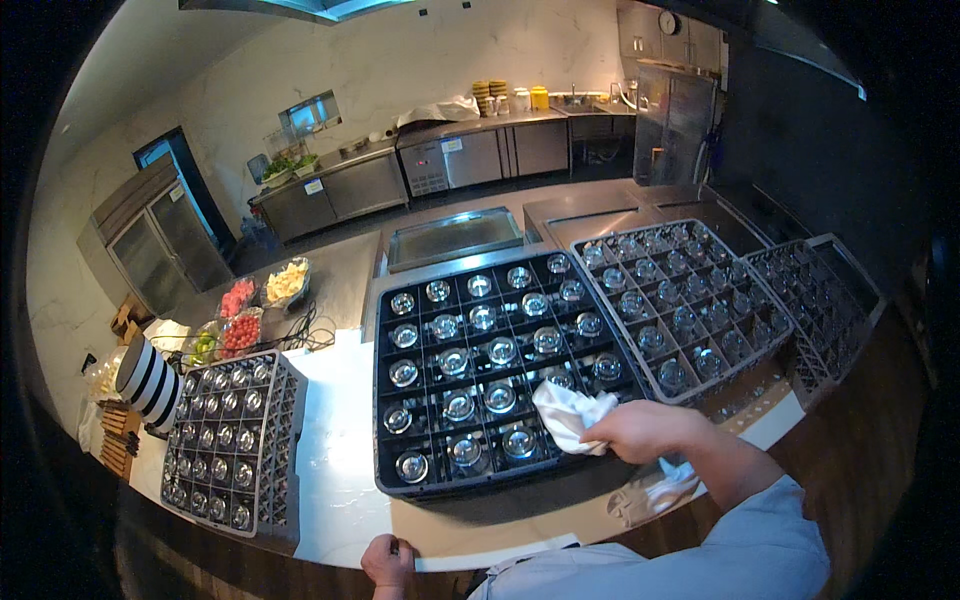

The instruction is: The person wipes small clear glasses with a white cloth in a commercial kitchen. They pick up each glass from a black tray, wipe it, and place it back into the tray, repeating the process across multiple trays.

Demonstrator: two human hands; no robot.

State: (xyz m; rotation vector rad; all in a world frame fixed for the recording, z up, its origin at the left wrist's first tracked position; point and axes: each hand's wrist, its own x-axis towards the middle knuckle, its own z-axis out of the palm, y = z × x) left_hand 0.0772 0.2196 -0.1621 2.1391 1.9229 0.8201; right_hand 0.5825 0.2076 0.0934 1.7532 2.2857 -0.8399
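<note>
My right hand (637,433) grips a white cloth (571,416) over the front right part of a black compartment glass rack (435,491). Upturned glasses with round bases stand in most of its compartments; the cloth hides some of the nearest ones. My left hand (388,561) rests at the front edge of the counter (337,450), its fingers curled; whether it holds anything is not clear. Another white cloth (670,486) lies on the counter below my right forearm.
A grey rack of glasses (281,450) stands at the left; two more racks, a grey rack (776,337) and a further rack (874,311), stand at the right. Bowls of red fruit (241,334) and yellow fruit pieces (287,283), black cables (315,330) and a striped container (148,384) are at the back left.
</note>
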